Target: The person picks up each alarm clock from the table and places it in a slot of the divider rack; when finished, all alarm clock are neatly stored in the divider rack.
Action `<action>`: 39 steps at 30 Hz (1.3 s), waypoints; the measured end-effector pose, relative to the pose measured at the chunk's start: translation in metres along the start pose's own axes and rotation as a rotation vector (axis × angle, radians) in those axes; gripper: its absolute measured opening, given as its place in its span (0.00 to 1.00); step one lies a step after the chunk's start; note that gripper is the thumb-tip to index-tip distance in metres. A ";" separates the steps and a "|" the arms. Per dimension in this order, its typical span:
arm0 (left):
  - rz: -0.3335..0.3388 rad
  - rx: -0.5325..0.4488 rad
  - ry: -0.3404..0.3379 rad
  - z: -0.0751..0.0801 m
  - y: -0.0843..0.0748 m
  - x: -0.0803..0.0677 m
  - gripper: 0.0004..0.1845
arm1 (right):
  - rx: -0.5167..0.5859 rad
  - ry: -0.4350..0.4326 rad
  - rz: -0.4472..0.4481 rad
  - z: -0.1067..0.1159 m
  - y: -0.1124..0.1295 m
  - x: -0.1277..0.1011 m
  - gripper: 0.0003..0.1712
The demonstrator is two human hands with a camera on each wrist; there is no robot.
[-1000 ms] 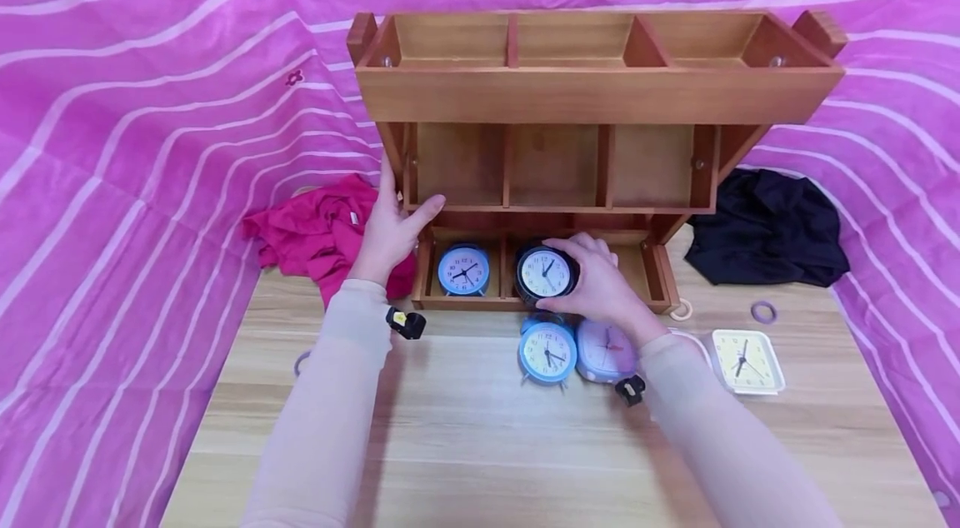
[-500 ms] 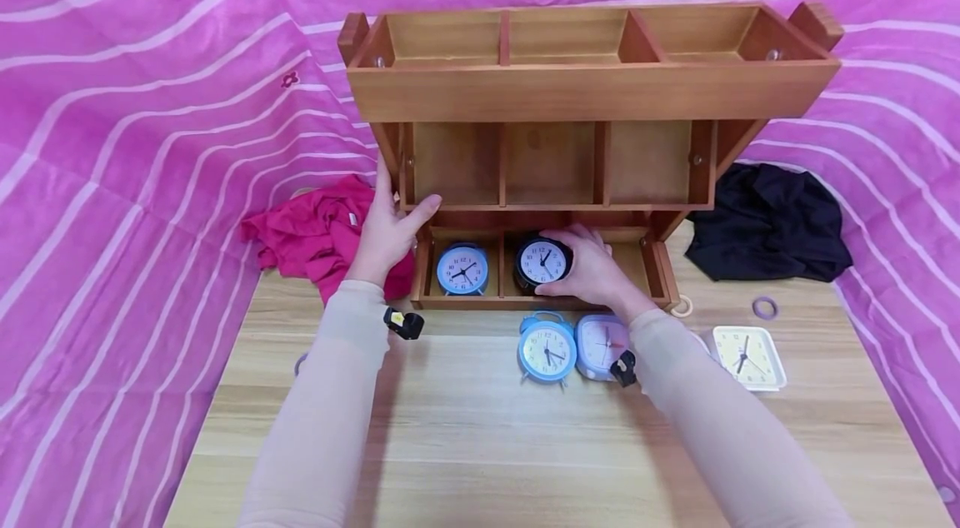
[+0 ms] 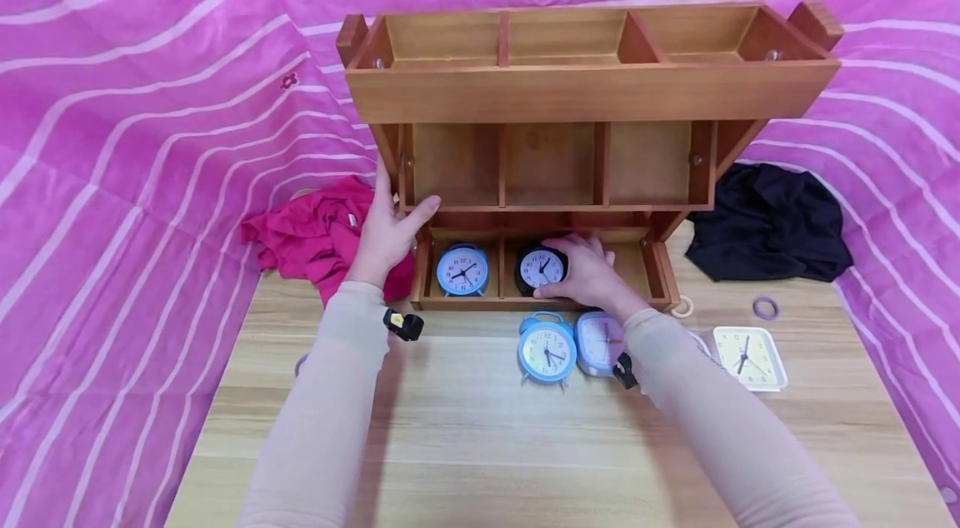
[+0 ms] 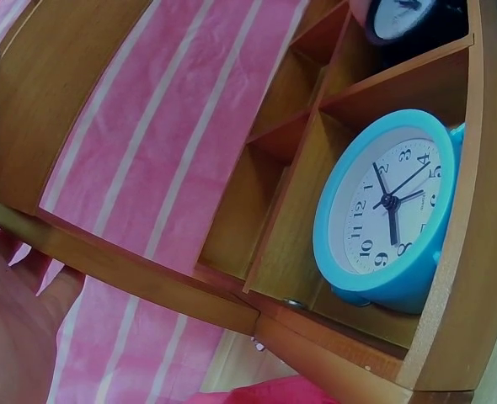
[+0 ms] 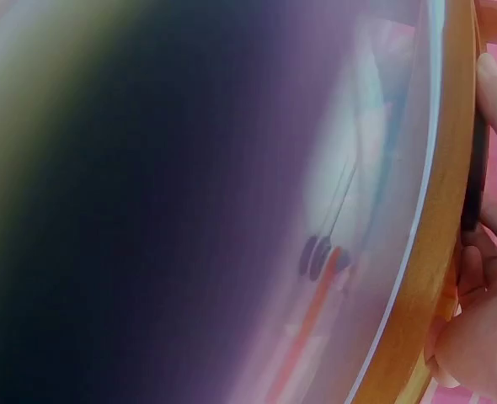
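A three-tier wooden organizer box [image 3: 592, 95] stands at the back of the table, its tiers stepped open. My left hand [image 3: 384, 238] rests against its left side, fingers straight along the wood and thumb over the middle tier's front edge. With my right hand [image 3: 588, 270] I grip a round black alarm clock [image 3: 542, 270] by its right side. This clock is in the middle compartment of the bottom tier. Left of it, a round blue alarm clock [image 3: 462, 270] occupies the left compartment; the left wrist view shows the same blue clock [image 4: 387, 210] close up.
In front of the box stand a light-blue alarm clock [image 3: 547, 351] and a lilac clock [image 3: 598, 343], partly behind my right wrist. A square white clock [image 3: 747, 357] lies right. Rings [image 3: 766, 308] lie nearby. Pink cloth [image 3: 322, 228] and black cloth [image 3: 768, 224] flank the box.
The black clock has gone slightly down and back into the middle compartment with my right hand still gripping it. My left hand has stayed at the box's side.
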State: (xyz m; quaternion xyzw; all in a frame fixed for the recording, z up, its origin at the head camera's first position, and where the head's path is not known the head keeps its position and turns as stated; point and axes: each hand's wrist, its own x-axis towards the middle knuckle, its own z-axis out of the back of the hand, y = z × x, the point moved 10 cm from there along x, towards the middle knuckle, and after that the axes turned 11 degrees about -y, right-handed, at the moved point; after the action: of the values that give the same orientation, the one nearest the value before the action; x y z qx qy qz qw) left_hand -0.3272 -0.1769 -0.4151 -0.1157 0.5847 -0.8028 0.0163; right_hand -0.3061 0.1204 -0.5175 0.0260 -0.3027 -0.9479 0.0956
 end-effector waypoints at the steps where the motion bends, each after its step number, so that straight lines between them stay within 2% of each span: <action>1: -0.001 0.004 -0.001 0.000 0.000 0.000 0.57 | -0.006 0.007 -0.003 -0.001 0.000 0.000 0.50; 9: -0.005 -0.024 0.001 -0.001 -0.001 0.001 0.56 | -0.052 0.024 0.003 -0.001 0.001 -0.004 0.51; 24: 0.005 -0.031 0.000 -0.001 0.002 0.001 0.56 | -0.137 -0.035 0.006 0.001 0.007 -0.006 0.53; 32: 0.010 -0.022 0.001 0.000 0.003 0.000 0.56 | -0.090 -0.051 0.026 0.005 0.006 -0.010 0.58; 39: 0.018 -0.004 0.000 0.000 0.002 -0.001 0.57 | -0.043 -0.082 0.084 0.021 0.014 -0.023 0.64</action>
State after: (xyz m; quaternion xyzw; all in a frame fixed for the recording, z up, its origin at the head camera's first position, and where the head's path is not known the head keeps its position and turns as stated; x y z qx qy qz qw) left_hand -0.3264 -0.1772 -0.4174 -0.1106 0.5872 -0.8015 0.0232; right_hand -0.2834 0.1264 -0.4924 -0.0277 -0.2868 -0.9496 0.1233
